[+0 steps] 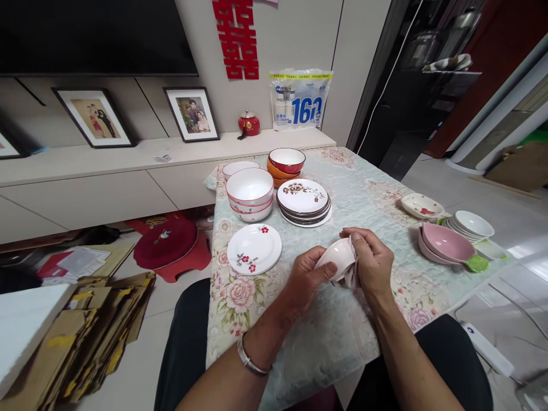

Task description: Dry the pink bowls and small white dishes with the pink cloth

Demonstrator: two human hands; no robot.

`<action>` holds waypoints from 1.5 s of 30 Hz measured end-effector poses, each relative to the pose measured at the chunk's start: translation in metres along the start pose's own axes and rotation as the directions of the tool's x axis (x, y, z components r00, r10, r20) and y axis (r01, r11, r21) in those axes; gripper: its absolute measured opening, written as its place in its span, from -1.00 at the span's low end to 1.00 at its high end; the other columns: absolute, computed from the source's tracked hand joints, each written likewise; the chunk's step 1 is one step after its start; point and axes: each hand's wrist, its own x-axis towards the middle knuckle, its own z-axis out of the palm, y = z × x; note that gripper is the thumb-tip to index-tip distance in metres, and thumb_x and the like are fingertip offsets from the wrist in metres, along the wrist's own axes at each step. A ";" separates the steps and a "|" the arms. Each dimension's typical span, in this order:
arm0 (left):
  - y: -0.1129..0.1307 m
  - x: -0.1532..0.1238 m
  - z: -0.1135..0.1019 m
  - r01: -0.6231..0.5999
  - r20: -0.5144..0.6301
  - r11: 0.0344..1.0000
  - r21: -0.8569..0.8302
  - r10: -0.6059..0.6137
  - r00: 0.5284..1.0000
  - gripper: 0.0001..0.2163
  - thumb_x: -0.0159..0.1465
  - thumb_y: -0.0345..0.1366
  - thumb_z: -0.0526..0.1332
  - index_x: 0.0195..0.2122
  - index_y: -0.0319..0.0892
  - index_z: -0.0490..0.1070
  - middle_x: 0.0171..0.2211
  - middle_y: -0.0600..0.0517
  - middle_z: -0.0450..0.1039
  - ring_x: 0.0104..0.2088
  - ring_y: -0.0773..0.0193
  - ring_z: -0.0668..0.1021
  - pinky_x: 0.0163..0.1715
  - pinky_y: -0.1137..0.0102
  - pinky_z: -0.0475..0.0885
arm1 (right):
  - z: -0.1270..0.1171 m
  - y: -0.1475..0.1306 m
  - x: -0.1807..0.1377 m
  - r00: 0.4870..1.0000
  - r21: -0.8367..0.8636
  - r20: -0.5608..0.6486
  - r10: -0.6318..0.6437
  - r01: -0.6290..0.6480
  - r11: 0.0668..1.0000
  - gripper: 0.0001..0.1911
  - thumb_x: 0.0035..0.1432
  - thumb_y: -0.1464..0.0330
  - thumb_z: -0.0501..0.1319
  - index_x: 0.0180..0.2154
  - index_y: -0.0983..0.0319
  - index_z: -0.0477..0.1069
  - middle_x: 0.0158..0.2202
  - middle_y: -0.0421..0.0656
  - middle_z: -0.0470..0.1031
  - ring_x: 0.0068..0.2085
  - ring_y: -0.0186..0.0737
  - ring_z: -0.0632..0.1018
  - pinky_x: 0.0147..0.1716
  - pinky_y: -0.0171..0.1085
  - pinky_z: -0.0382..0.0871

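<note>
Over the near part of the table, a small white bowl (336, 256) is held tilted between both hands. My left hand (305, 278) grips its left side, with the thumb laid along the rim. My right hand (373, 258) is closed around a pale cloth (351, 276) pressed against the bowl's right side. Part of the cloth is hidden by the fingers. Just left of the hands lies a white plate with red flowers (254, 248). Beyond them is a stack of brown-patterned plates (303, 197).
Stacked white bowls (250, 187) and red and orange bowls (286, 161) stand at the table's far end. Pink leaf-shaped bowls (447, 242), small white bowls (473, 224) and an oval dish (422, 205) sit to the right. A red stool (171, 245) and flattened cardboard (98, 325) are at left.
</note>
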 end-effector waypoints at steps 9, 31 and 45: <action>0.009 0.001 0.008 -0.006 -0.049 0.951 -0.309 -0.009 0.999 -0.68 0.12 -0.23 0.42 -0.11 -0.19 0.50 -0.20 0.00 0.54 -0.24 0.29 0.53 -0.16 0.41 0.35 | 0.019 -0.026 -0.018 0.816 -0.168 0.224 -0.532 0.570 0.804 -0.69 0.26 0.49 0.15 0.02 0.22 0.47 0.01 0.01 0.55 0.16 0.01 0.47 0.19 0.12 0.28; 0.009 0.008 0.004 -0.104 -0.192 0.902 -0.419 0.024 0.981 -0.62 0.07 -0.28 0.46 -0.11 -0.27 0.50 -0.13 -0.11 0.60 -0.04 0.05 0.58 0.00 0.24 0.43 | 0.024 -0.003 -0.014 0.896 -0.231 0.170 -0.411 0.442 0.867 -0.59 0.28 0.57 0.01 0.09 0.30 0.42 0.09 0.11 0.50 0.18 -0.06 0.47 0.18 0.05 0.38; 0.008 0.008 0.004 -0.070 -0.172 0.904 -0.422 -0.004 0.985 -0.61 0.08 -0.27 0.45 -0.08 -0.28 0.50 -0.09 -0.14 0.59 0.00 0.00 0.57 0.02 0.21 0.42 | 0.023 -0.002 -0.012 0.896 -0.263 0.108 -0.431 0.444 0.857 -0.57 0.24 0.58 0.01 0.04 0.23 0.49 0.04 0.04 0.55 0.10 -0.05 0.54 0.11 0.02 0.46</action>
